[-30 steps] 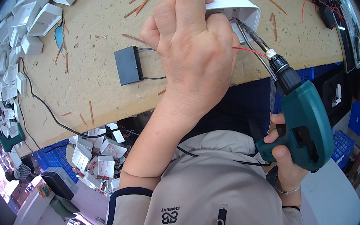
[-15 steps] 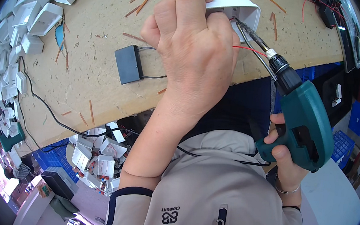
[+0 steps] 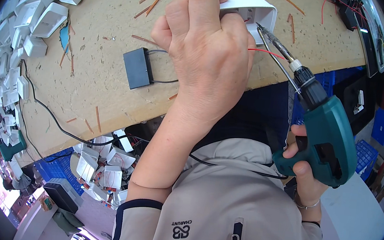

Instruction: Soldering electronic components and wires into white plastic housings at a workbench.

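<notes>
My left hand (image 3: 210, 46) is closed around a white plastic housing (image 3: 266, 7) over the table; my fingertips and part of the housing are hidden behind the hand. A red wire (image 3: 270, 53) comes out beside my hand. My right hand (image 3: 306, 173) grips the handle of a green soldering gun (image 3: 331, 126). Its dark tip (image 3: 272, 38) and a thin metal feed tube slant up to the housing's open side, just short of the inner wall. A black rectangular box (image 3: 137, 68) with two dark leads lies left of my left wrist.
White housings (image 3: 47, 20) are heaped along the table's left side. Copper-coloured strips (image 3: 153, 5) lie scattered on the tan tabletop (image 3: 89, 61). A black cable (image 3: 50, 120) runs across the table edge toward me. Below stands a blue crate (image 3: 56, 168) beside more wired housings (image 3: 112, 177).
The soldering gun in my right hand has drawn back slightly, down and to the right, so its tip has moved away from the housing's inside. My left hand and the housing have barely moved.
</notes>
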Tool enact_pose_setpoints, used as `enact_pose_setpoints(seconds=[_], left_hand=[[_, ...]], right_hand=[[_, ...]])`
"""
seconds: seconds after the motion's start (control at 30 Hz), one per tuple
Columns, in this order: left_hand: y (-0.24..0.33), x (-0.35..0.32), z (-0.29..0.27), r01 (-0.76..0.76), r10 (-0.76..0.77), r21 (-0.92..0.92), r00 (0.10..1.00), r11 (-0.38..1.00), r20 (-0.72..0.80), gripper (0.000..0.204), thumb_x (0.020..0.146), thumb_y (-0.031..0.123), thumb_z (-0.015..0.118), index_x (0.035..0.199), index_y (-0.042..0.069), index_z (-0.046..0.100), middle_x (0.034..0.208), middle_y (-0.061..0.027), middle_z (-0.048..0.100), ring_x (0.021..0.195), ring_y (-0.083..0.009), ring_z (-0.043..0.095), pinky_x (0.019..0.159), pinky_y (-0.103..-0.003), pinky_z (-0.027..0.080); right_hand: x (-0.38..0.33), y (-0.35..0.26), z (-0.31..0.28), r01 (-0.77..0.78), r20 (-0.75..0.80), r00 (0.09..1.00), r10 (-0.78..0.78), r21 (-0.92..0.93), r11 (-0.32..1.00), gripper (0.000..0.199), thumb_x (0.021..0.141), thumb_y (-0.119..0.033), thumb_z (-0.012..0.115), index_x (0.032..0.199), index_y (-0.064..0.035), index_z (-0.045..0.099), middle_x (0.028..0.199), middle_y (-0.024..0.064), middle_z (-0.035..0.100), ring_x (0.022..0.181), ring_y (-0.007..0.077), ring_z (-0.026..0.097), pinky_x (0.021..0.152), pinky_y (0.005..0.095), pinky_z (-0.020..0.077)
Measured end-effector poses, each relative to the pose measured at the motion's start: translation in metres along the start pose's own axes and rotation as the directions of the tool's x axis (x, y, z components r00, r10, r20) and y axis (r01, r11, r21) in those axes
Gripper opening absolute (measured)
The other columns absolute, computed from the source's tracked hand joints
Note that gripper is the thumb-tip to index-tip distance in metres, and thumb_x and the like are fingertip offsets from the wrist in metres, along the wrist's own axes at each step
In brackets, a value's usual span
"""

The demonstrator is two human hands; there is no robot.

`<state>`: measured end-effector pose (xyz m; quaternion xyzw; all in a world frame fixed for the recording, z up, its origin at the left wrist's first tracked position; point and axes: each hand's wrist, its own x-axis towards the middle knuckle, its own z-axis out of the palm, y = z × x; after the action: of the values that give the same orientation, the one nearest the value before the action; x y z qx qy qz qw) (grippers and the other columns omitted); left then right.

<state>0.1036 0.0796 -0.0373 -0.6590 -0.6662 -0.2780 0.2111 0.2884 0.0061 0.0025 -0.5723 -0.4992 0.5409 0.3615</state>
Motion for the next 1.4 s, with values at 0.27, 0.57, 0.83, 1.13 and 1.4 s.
enact_pose_setpoints(seconds=[0.27,0.57,0.83,1.13,1.4], left_hand=[[0.001,0.002,-0.014,0.014,-0.010,-0.061,0.998,0.998,0.058,0.013,0.061,0.014,0.064,0.072,0.009,0.064,0.097,-0.0059,0.052,0.096,-0.0253,0.043,0.080,-0.038,0.024],[-0.013,-0.011,-0.015,-0.073,0.061,-0.372,0.997,0.925,-0.046,0.024,0.055,0.016,0.071,0.077,0.012,0.064,0.103,-0.0060,0.053,0.095,-0.0238,0.047,0.080,-0.031,0.027],[-0.013,-0.014,-0.003,-0.219,0.205,-0.458,0.975,0.862,-0.081,0.019,0.058,0.011,0.068,0.077,0.011,0.063,0.091,-0.0024,0.057,0.080,-0.0167,0.051,0.070,-0.027,0.031],[-0.016,-0.014,0.007,-0.261,0.219,-0.519,0.965,0.814,-0.141,0.021,0.058,0.006,0.059,0.078,0.009,0.059,0.070,0.0014,0.047,0.060,-0.0136,0.047,0.059,-0.027,0.030],[-0.014,-0.010,0.005,-0.220,0.147,-0.505,0.972,0.835,-0.181,0.021,0.056,0.005,0.063,0.076,0.011,0.058,0.064,0.0025,0.045,0.055,-0.0128,0.044,0.058,-0.029,0.025]], right_hand=[[-0.010,0.010,-0.017,0.120,0.001,0.993,-0.120,0.050,0.992,0.071,0.066,-0.041,0.070,0.114,0.0039,0.041,0.098,0.0147,0.055,0.068,0.0139,0.057,0.057,0.0231,0.0479],[-0.005,0.013,-0.019,0.213,-0.006,0.976,-0.219,0.254,0.943,0.067,0.064,-0.030,0.073,0.114,0.0033,0.044,0.104,0.0177,0.055,0.073,0.0141,0.059,0.062,0.0220,0.0492],[-0.004,0.014,-0.021,0.197,-0.022,0.980,-0.196,0.146,0.970,0.075,0.066,-0.040,0.069,0.117,0.0039,0.036,0.103,0.0179,0.053,0.069,0.0148,0.057,0.057,0.0240,0.0490],[-0.001,0.015,-0.023,0.172,0.007,0.984,-0.176,0.194,0.966,0.078,0.064,-0.039,0.070,0.120,0.0032,0.034,0.109,0.0207,0.050,0.070,0.0155,0.058,0.059,0.0255,0.0505],[0.001,0.016,-0.020,0.182,-0.013,0.983,-0.184,0.219,0.959,0.078,0.063,-0.039,0.070,0.120,0.0017,0.035,0.110,0.0204,0.049,0.073,0.0164,0.058,0.059,0.0236,0.0519]])
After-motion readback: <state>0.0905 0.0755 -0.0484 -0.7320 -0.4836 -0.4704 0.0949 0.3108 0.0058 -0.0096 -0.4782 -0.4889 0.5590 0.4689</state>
